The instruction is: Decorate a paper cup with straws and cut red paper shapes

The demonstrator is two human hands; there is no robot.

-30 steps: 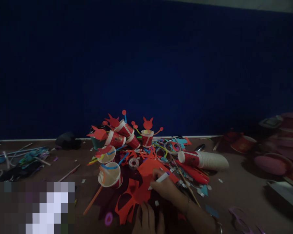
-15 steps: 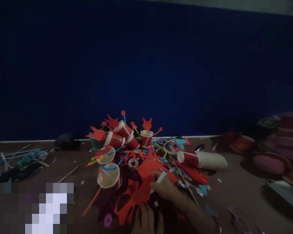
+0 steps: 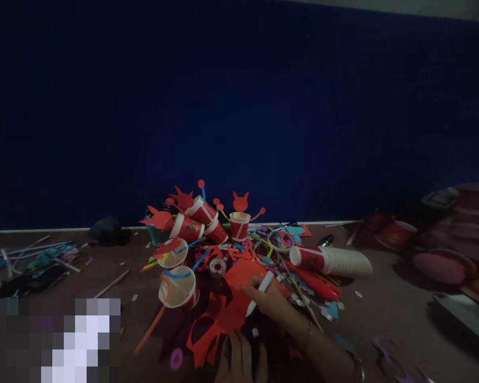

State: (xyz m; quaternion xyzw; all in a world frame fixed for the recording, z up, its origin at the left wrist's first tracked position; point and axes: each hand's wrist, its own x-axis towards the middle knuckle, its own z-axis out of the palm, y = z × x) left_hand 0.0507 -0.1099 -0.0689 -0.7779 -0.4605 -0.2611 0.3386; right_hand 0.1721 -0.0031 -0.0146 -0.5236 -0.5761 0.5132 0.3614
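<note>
In the head view, the right hand (image 3: 268, 302) clamps its fingers on a slanted white marker (image 3: 266, 281), lower end by the red paper (image 3: 239, 279) on the table (image 3: 383, 303); the left hand (image 3: 241, 361) lies at the paper's near edge, thumb and fingers apart.

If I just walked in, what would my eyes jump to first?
Probably the red paper head with pointy ears, sticking up above an upright red-and-white cup near the dark blue wall. Next, the white marker in the right hand over the red paper, with the left hand at the paper's near edge. To the right, a long stack of cups lies on its side.
</note>
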